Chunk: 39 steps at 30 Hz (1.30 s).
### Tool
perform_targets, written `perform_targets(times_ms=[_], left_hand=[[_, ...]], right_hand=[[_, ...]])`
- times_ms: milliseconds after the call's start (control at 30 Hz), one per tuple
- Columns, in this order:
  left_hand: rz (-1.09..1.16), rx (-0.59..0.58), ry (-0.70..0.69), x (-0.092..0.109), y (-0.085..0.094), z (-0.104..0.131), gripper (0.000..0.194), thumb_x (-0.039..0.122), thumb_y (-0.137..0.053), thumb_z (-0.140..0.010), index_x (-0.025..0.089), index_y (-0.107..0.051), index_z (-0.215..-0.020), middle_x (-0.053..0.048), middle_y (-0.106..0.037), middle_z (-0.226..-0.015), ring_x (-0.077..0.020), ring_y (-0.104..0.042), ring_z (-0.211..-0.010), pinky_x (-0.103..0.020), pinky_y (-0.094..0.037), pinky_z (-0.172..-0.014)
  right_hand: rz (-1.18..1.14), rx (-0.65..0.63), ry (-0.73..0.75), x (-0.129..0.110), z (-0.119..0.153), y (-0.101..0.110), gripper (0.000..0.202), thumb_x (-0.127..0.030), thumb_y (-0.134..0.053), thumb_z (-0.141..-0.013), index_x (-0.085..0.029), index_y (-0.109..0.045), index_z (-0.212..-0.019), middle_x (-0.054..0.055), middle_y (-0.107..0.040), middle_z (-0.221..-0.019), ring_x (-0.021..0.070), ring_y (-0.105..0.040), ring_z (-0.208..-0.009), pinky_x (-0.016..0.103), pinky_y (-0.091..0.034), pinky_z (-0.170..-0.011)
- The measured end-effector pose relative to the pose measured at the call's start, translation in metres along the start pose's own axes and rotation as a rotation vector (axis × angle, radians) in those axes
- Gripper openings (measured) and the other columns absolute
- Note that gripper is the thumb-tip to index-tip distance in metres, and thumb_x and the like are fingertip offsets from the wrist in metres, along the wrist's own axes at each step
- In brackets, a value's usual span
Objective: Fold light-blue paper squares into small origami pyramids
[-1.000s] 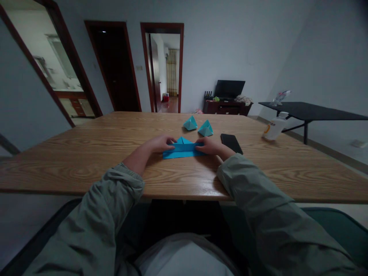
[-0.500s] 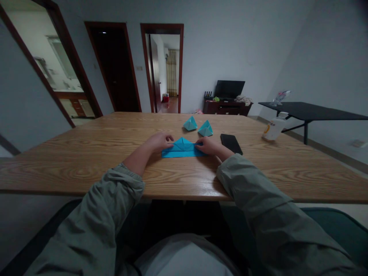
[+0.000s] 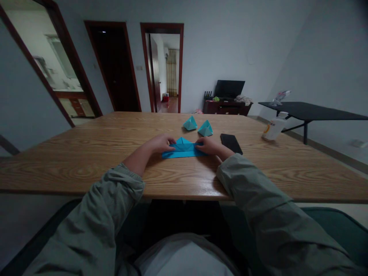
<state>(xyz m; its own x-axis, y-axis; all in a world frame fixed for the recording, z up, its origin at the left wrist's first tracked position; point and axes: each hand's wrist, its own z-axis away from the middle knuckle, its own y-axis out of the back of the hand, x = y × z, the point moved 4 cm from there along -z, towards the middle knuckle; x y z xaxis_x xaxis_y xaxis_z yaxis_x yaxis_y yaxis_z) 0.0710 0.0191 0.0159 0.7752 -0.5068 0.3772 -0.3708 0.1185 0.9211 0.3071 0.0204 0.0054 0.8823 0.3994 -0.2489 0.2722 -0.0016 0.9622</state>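
Observation:
A sheet of blue folded paper (image 3: pixel 185 152) lies on the wooden table in front of me, with a wide flat band along its near side and a small triangular peak at the far side. My left hand (image 3: pixel 161 144) grips the paper's left end, fingertips on the band. At the right end, my right hand (image 3: pixel 207 145) pinches the same paper with its thumb and fingers. Just beyond stand two light-blue folded paper shapes (image 3: pixel 190 124), pointed at the top. Parts of the paper's ends are hidden under my fingers.
A black phone (image 3: pixel 231 143) lies right of my right hand. Farther right stands a white bottle (image 3: pixel 274 128) on the wooden table (image 3: pixel 86 153). Behind it is a black folding table (image 3: pixel 316 110); a television (image 3: pixel 229 89) sits on a low cabinet by the wall.
My left hand has shifted slightly to the right along the paper's band. My right hand and the other things stay nearly where they were.

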Motion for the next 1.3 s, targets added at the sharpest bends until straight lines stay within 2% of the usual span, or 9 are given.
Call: perform_targets(times_ms=[167,467,600,767,1033,1300], left_hand=[[0.039,-0.048,-0.008,0.0020,-0.0015,0.0011,0.044,0.036,-0.064,-0.072,0.019,-0.067,-0.112,-0.004,-0.070,-0.103,-0.0161,-0.061,-0.084,-0.024,-0.046,-0.069],[0.070,-0.032,0.025,0.0020,0.0005,0.0014,0.040,0.030,-0.062,-0.072,0.019,-0.067,-0.110,-0.004,-0.069,-0.104,-0.0160,-0.061,-0.085,-0.023,-0.047,-0.070],[0.155,-0.091,0.040,-0.0022,-0.0005,0.0004,0.046,0.029,-0.064,-0.069,0.017,-0.065,-0.112,-0.006,-0.067,-0.107,-0.0156,-0.061,-0.085,-0.023,-0.048,-0.071],[0.119,-0.146,0.049,-0.0074,-0.0016,0.0026,0.054,0.028,-0.068,-0.065,0.017,-0.062,-0.117,-0.006,-0.066,-0.104,-0.0154,-0.060,-0.084,-0.023,-0.047,-0.070],[-0.008,-0.093,0.059,-0.0005,0.0010,0.0063,0.043,0.021,-0.059,-0.071,0.020,-0.065,-0.114,-0.003,-0.067,-0.102,-0.0146,-0.061,-0.087,-0.020,-0.046,-0.071],[-0.001,-0.064,0.017,0.0017,-0.0027,0.0049,0.048,0.015,-0.054,-0.071,0.019,-0.062,-0.118,-0.004,-0.067,-0.109,-0.0148,-0.061,-0.088,-0.021,-0.048,-0.072]], right_hand=[[-0.013,-0.014,0.009,-0.0004,0.0001,-0.0001,0.028,-0.033,-0.056,-0.086,-0.016,-0.070,-0.102,0.008,-0.071,-0.093,0.0175,-0.061,-0.074,0.024,-0.040,-0.061],[-0.011,-0.001,0.011,0.0010,0.0000,-0.0008,0.026,-0.034,-0.056,-0.085,-0.016,-0.070,-0.099,0.007,-0.071,-0.089,0.0165,-0.060,-0.071,0.024,-0.039,-0.060],[-0.004,-0.010,-0.007,0.0009,0.0006,0.0001,0.026,-0.033,-0.056,-0.085,-0.016,-0.070,-0.100,0.007,-0.071,-0.089,0.0161,-0.059,-0.069,0.024,-0.038,-0.059],[-0.017,-0.018,-0.018,0.0016,0.0015,0.0008,0.027,-0.031,-0.057,-0.085,-0.016,-0.070,-0.103,0.007,-0.071,-0.088,0.0161,-0.059,-0.068,0.024,-0.038,-0.058],[-0.001,-0.011,-0.017,0.0009,0.0021,0.0022,0.027,-0.032,-0.056,-0.085,-0.015,-0.069,-0.102,0.008,-0.071,-0.089,0.0167,-0.059,-0.070,0.024,-0.038,-0.058],[-0.007,-0.017,-0.011,0.0008,0.0030,0.0031,0.031,-0.031,-0.059,-0.083,-0.017,-0.068,-0.109,0.008,-0.070,-0.096,0.0179,-0.061,-0.077,0.024,-0.041,-0.063]])
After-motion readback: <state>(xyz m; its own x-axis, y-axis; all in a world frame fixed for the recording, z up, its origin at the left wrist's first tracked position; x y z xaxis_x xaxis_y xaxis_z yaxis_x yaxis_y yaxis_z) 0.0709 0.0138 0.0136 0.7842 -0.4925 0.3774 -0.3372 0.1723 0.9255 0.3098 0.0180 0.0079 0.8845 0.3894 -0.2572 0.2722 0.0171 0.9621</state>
